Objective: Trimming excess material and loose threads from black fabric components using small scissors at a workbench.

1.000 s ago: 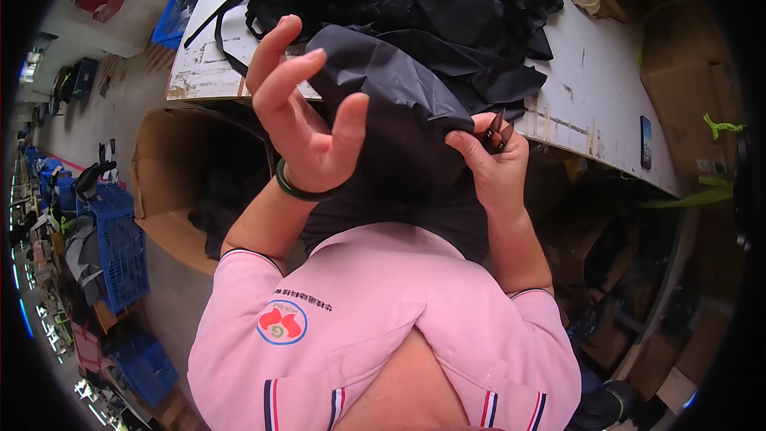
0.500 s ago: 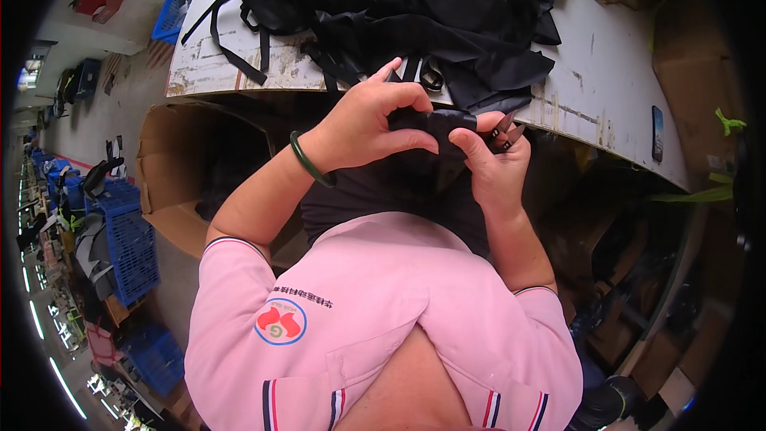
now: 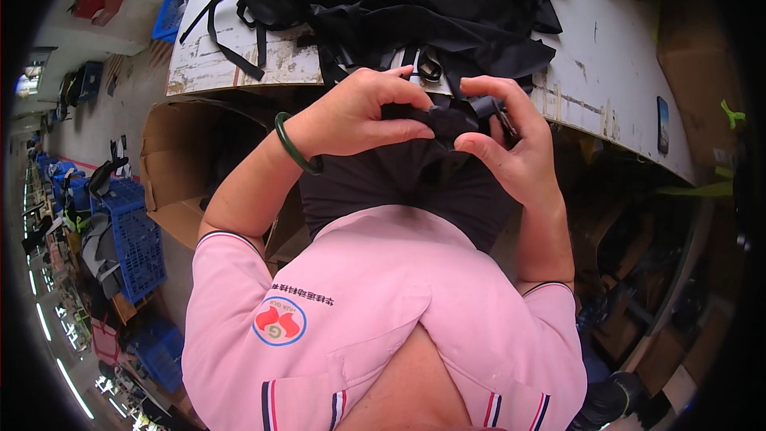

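My left hand (image 3: 359,116), with a green bangle at the wrist, pinches a piece of black fabric (image 3: 452,121) between thumb and fingers just off the table's near edge. Across from it, my right hand (image 3: 515,140) curls around the other end of this piece, its index finger arched over the top. A pair of small scissors (image 3: 506,126) is tucked in the right palm, mostly hidden by the fingers. Behind both hands, a large heap of black fabric (image 3: 431,28) with loose straps lies on the white table (image 3: 614,72).
A phone (image 3: 662,124) lies near the table's right edge. Below the table at left stands an open cardboard box (image 3: 171,156). Blue crates (image 3: 132,239) stand farther left, and another blue crate (image 3: 174,4) touches the table's far left side.
My right hand has opened its index finger up and over the fabric and turned, so the scissors' blades show less. My left hand has shifted slightly left; the fabric piece has rolled or folded.
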A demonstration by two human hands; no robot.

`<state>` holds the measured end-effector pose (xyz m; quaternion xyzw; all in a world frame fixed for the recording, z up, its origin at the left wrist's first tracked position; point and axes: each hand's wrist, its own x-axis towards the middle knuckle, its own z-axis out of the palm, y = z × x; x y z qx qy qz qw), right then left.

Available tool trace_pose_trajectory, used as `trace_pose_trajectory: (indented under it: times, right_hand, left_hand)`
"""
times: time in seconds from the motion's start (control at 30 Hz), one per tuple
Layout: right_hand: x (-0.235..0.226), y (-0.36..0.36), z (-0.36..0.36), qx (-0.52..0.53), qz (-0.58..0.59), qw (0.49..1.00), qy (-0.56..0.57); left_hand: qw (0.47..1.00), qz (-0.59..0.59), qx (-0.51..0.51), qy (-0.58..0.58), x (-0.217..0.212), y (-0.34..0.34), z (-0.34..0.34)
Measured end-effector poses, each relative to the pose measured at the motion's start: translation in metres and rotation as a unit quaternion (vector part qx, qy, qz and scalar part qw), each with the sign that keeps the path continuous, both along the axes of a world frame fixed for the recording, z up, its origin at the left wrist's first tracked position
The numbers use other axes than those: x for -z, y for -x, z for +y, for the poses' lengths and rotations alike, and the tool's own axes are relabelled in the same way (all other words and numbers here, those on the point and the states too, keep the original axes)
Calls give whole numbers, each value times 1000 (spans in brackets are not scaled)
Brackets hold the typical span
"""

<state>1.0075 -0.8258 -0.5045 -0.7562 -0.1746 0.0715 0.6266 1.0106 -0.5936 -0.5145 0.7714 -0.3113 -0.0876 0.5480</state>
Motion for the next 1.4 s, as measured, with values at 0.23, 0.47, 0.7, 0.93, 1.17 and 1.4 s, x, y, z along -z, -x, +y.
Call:
trace_pose_trajectory:
  times: [0.23, 0.47, 0.7, 0.93, 1.17, 1.4]
  right_hand:
    - [9, -9, -5, -114, -102, 987, 51]
    - [13, -11, 10, -228, -20, 949, -217]
    - [16, -13, 24, -201, -76, 952, -219]
    - [20, -17, 8, -52, -95, 994, -19]
    - [22, -18, 12, -49, -69, 996, -38]
    - [19, -14, 12, -65, 121, 982, -126]
  left_hand:
    - [993, -73, 11, -91, -11, -4, 13]
    - [929, 299, 45, 213, 37, -14, 23]
    - [956, 243, 89, 139, 56, 5, -43]
    - [979, 108, -43, 165, 29, 10, -19]
    - [933, 192, -116, 283, 31, 22, -36]
    - [921, 193, -98, 323, 33, 18, -30]
